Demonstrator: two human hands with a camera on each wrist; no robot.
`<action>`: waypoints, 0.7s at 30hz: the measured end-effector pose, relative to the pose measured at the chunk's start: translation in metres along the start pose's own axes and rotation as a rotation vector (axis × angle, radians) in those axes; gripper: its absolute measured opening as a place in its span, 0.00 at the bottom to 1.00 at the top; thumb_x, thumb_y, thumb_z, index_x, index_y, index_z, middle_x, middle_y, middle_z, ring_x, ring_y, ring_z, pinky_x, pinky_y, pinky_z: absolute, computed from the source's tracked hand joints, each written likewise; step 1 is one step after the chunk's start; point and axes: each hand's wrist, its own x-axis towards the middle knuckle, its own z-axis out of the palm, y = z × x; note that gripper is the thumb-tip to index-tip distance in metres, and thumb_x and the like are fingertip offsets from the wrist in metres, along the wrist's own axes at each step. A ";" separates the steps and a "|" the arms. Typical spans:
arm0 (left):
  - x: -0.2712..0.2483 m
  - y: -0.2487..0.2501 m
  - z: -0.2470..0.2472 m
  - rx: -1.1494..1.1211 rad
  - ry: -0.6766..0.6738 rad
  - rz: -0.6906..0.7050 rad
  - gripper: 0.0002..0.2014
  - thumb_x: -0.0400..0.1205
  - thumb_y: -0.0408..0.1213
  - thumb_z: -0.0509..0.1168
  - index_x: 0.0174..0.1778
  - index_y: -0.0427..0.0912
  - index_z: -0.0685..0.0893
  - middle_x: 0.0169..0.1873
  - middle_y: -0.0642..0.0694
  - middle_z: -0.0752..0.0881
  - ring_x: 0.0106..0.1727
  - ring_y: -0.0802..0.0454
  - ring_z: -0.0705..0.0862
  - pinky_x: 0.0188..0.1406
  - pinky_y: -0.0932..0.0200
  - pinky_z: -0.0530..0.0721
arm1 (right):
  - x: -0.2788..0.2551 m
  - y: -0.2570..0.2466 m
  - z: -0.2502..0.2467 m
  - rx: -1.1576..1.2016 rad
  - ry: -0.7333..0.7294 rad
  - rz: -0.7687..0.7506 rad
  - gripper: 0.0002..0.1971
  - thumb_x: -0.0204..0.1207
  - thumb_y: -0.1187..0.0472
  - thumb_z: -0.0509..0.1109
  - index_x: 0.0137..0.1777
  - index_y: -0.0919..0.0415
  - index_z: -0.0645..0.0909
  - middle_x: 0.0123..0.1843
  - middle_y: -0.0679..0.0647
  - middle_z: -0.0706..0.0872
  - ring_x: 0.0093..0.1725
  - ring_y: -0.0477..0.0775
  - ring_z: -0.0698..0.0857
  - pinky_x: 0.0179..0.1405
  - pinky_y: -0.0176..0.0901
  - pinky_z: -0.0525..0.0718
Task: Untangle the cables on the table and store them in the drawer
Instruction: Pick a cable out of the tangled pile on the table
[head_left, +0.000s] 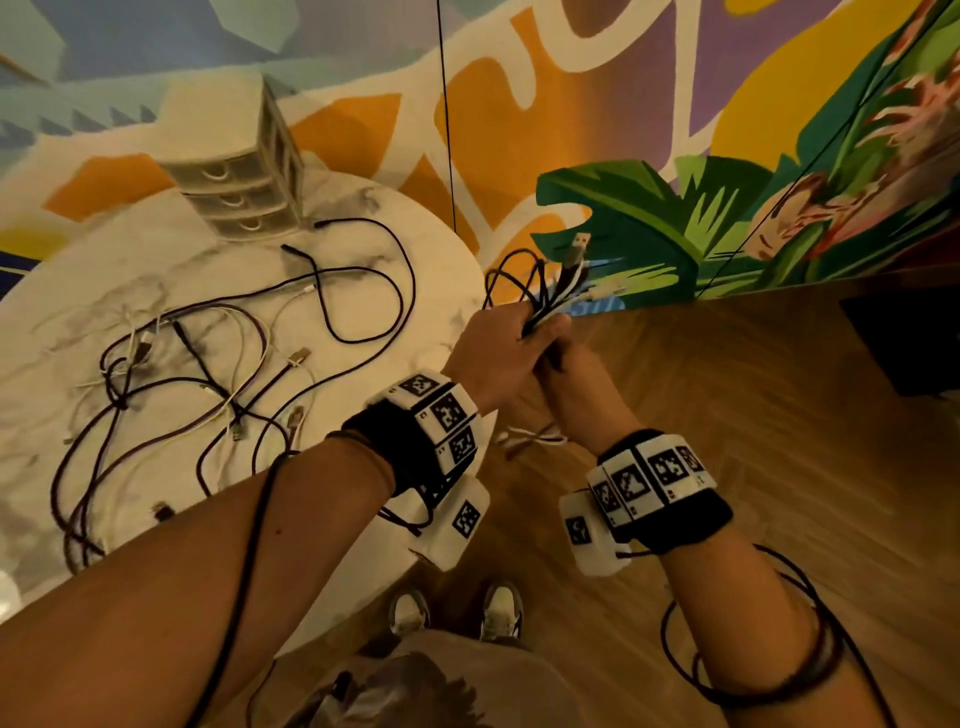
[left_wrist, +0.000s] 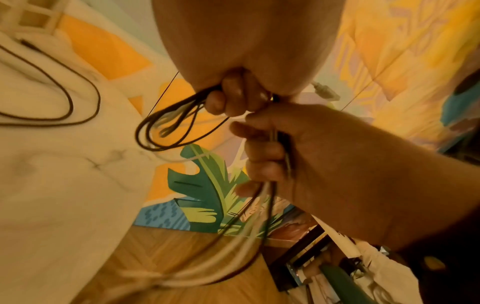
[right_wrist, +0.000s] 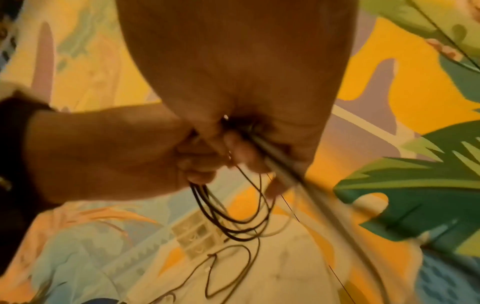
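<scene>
- Past the table's (head_left: 363, 519) right edge, both the left hand (head_left: 498, 353) and the right hand (head_left: 576, 379) squeezed a bunch of cables (head_left: 550, 291).
- Only the head view showed black and white tangled cables (head_left: 208, 374) on the table, near the drawer box (head_left: 234, 171).

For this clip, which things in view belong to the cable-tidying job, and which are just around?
Part of the job:
- cable bundle, gripped by left hand and right hand
- tangled cables on the table
- drawer unit

Just around:
- painted wall
- wooden floor
- shoes
</scene>
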 end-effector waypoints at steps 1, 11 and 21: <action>0.000 -0.001 -0.004 0.022 0.009 0.001 0.19 0.84 0.51 0.57 0.40 0.39 0.81 0.32 0.47 0.80 0.35 0.48 0.78 0.29 0.67 0.68 | 0.001 0.008 0.001 -0.044 0.047 0.035 0.12 0.85 0.63 0.57 0.55 0.68 0.80 0.43 0.54 0.81 0.37 0.50 0.78 0.33 0.35 0.70; 0.019 0.009 -0.068 -0.149 0.243 -0.099 0.23 0.83 0.45 0.63 0.22 0.46 0.64 0.19 0.48 0.64 0.20 0.55 0.61 0.25 0.56 0.59 | -0.050 0.167 0.005 -0.267 0.005 0.740 0.16 0.85 0.54 0.56 0.51 0.67 0.80 0.41 0.62 0.82 0.39 0.61 0.80 0.37 0.48 0.75; -0.015 0.030 -0.001 -0.609 -0.108 -0.142 0.21 0.82 0.33 0.63 0.22 0.49 0.74 0.13 0.56 0.72 0.18 0.60 0.69 0.26 0.63 0.69 | -0.027 0.049 -0.010 0.620 0.009 0.079 0.12 0.74 0.59 0.65 0.55 0.50 0.85 0.59 0.51 0.86 0.56 0.45 0.84 0.47 0.34 0.79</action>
